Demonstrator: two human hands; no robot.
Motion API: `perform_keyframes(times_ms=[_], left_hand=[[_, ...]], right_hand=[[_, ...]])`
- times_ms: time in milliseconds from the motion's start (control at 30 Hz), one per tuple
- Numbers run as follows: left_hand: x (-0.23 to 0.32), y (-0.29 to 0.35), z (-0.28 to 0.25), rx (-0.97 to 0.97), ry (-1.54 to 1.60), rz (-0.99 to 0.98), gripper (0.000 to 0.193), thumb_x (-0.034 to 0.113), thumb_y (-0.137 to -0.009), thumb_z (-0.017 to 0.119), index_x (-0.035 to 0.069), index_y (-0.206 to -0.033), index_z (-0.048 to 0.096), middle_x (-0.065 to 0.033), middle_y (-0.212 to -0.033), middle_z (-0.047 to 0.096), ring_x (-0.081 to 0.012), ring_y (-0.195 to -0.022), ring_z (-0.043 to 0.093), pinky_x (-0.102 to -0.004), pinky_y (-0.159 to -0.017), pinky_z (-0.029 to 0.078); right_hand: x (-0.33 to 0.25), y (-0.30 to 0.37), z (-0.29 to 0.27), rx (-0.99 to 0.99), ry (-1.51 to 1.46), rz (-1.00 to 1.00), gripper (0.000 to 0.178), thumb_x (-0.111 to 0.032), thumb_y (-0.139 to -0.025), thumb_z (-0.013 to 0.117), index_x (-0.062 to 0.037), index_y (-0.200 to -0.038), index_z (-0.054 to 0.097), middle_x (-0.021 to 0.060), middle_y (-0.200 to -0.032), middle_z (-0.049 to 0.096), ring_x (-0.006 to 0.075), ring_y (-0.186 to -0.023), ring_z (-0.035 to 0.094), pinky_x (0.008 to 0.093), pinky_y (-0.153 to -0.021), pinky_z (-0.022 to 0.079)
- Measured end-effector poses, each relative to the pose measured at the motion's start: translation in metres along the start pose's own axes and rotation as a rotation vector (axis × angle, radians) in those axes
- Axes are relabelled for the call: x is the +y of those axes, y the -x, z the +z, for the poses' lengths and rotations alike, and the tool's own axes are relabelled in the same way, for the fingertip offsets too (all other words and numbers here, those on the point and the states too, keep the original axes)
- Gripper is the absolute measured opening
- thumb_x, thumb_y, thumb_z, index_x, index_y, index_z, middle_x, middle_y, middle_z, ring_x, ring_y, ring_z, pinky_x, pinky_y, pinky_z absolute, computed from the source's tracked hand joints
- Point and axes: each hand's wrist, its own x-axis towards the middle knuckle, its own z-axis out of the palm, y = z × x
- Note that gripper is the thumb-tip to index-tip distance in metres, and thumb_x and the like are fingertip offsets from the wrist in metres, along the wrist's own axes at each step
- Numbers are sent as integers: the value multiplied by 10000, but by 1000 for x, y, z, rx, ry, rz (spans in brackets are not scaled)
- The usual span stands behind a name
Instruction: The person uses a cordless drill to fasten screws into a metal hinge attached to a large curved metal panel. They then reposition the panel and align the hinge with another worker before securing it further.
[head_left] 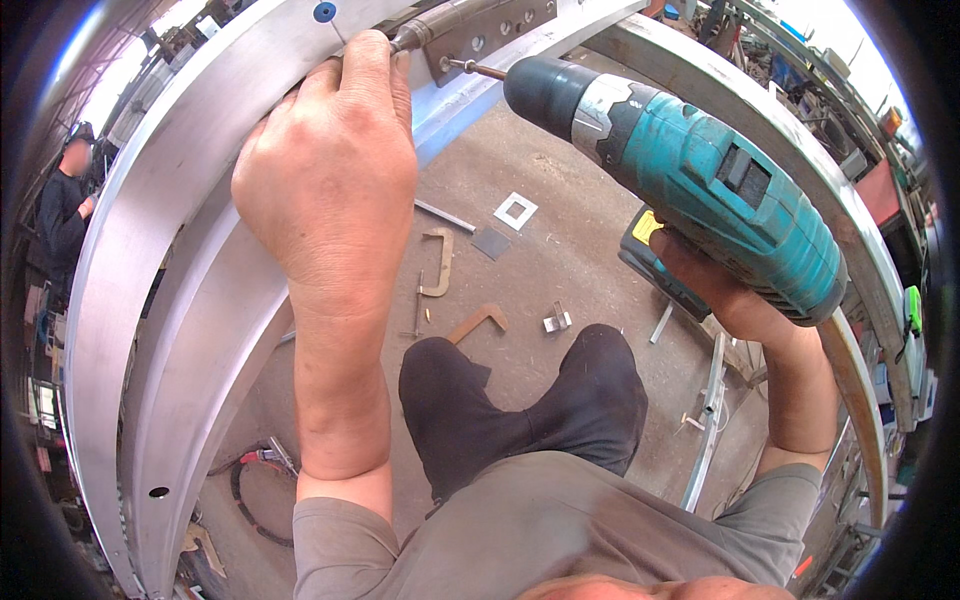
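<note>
My right hand grips the handle of a teal cordless drill, whose bit points left at a screw on a grey metal plate with several holes. My left hand reaches up and presses its fingers against the curved aluminium frame just left of that plate, next to a dark rod-like piece. The plate lies across the frame at the top of the view. My dark shoes stand on the concrete floor below.
A second curved metal rail arcs along the right. On the floor lie C-clamps, small square plates, brackets and a cable. Another person stands at far left. Cluttered benches line the right edge.
</note>
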Motion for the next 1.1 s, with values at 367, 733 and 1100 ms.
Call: perform_keyframes(times_ms=[367,733,1100], left_hand=[[0,1,1,-13,-5,-16,228,353,-1033,596,183,-1084,741,-22,-836,773,-184,-755,772,-335,-671,620],[-1,1,2,-4,-3,-13,220,346,-1037,593,185,-1073,740,-18,-844,776,-177,-743,770,-327,-666,621],[-1,0,1,-5,2,-10,202,340,-1023,608,181,-1048,729,-27,-818,764,-196,-745,767,-345,-664,612]], right_hand=[[-4,-4,1,56,-58,-2,305,-152,-878,836,-101,-1169,758,75,-1056,774,229,-943,724,361,-878,553],[-1,-1,1,-20,-53,-4,409,-102,-859,812,-136,-1259,730,70,-1180,750,274,-1108,701,423,-1047,494],[-2,-4,2,39,92,-112,275,-173,-886,826,-122,-1152,775,72,-1054,784,245,-940,735,363,-877,554]])
